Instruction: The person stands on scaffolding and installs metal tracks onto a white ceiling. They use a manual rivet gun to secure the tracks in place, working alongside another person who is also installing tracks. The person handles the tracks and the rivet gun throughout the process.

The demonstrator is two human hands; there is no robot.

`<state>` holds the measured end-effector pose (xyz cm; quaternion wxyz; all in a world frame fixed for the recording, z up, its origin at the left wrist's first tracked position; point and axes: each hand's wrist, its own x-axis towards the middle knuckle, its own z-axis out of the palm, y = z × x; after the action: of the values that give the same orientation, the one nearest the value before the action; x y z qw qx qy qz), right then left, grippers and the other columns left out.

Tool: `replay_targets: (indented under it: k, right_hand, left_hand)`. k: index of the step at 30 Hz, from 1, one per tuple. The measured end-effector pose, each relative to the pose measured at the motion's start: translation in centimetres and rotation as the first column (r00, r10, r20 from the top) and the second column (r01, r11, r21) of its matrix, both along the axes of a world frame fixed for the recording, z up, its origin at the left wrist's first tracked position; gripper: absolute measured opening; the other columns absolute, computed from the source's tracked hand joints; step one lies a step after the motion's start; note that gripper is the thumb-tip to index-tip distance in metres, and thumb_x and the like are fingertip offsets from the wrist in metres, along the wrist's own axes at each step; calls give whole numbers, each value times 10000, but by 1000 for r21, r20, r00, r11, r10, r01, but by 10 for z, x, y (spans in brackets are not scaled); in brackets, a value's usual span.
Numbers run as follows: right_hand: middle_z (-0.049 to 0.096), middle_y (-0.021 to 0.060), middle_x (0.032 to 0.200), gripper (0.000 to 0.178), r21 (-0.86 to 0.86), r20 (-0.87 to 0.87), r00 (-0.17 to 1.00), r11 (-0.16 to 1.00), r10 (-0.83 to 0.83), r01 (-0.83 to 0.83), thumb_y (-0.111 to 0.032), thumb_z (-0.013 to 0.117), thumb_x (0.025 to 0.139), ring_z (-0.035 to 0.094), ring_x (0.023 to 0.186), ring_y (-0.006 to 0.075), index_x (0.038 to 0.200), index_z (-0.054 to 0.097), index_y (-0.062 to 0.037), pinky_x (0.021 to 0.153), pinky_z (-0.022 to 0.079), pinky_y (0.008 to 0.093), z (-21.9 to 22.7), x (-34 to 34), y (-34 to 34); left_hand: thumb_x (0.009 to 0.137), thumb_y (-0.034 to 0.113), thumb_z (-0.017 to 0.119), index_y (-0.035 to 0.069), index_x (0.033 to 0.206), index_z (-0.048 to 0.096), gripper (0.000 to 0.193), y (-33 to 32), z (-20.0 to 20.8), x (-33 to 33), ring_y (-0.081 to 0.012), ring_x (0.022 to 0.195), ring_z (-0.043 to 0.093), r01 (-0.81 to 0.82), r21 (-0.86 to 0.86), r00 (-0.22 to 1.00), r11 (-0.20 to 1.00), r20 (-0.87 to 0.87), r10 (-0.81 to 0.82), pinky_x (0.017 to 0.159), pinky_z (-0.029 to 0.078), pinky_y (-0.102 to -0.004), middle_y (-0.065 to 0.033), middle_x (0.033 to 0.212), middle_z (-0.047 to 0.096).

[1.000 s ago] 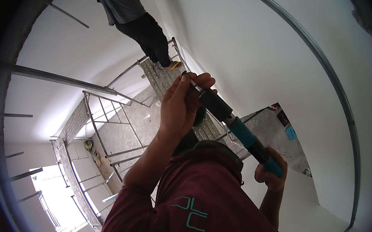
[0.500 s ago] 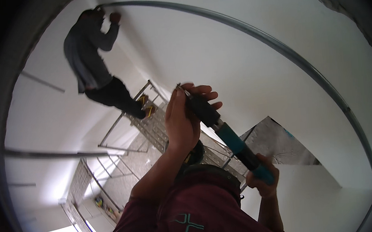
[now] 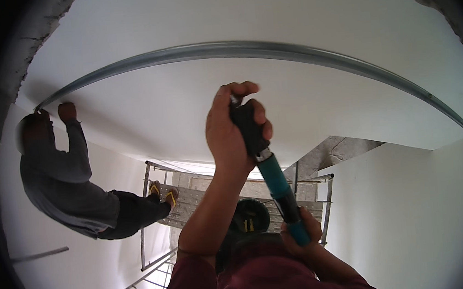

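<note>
While the bar (image 3: 245,48) arched across 12 o'clock, the tool (image 3: 273,175) lay apart from it, its long axis running from 5 to 11 o'clock, lower end clasped in the right hand (image 3: 312,234), upper end wrapped by the left hand (image 3: 226,131), nearer the bar.
</note>
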<state>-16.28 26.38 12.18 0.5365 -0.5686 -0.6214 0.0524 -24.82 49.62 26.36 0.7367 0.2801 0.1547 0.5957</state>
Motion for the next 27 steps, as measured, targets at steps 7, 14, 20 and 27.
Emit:
replay_targets:
  k: [7,14,20,27]
  right_hand:
    - [641,165,845,624,-244,-763,637,962,-113,-121,-432,634,837,627,721,266,1186,537,76,670,508,360,-55,-43,1]
    - [507,46,642,802,147,-523,850,976,-64,164,-235,645,861,497,546,165,1444,161,29,535,444,300,-38,-83,80]
    - [488,27,613,883,207,-426,885,933,-185,294,-193,658,843,474,499,129,1482,81,2,496,438,283,-47,-101,101]
    - [474,8,592,903,222,-429,877,916,-216,334,-251,702,841,470,482,114,1457,104,29,502,449,273,-54,-108,105]
  left_hand:
    - [909,213,665,2,1275,493,456,154,-62,-117,-269,1099,527,-207,978,202,-1,44,978,935,416,-383,-138,1176,571]
    - [822,279,770,153,1038,694,261,276,-37,-224,-176,914,560,241,782,-124,-575,612,781,789,394,-332,20,1010,642]
    - [860,64,672,22,1032,640,180,275,-20,-224,-231,902,544,229,755,66,-614,618,784,784,436,-340,-117,1024,601]
    - [804,6,722,29,916,654,133,304,-20,-206,-181,792,535,-29,672,112,-740,738,665,644,435,-270,-72,891,601]
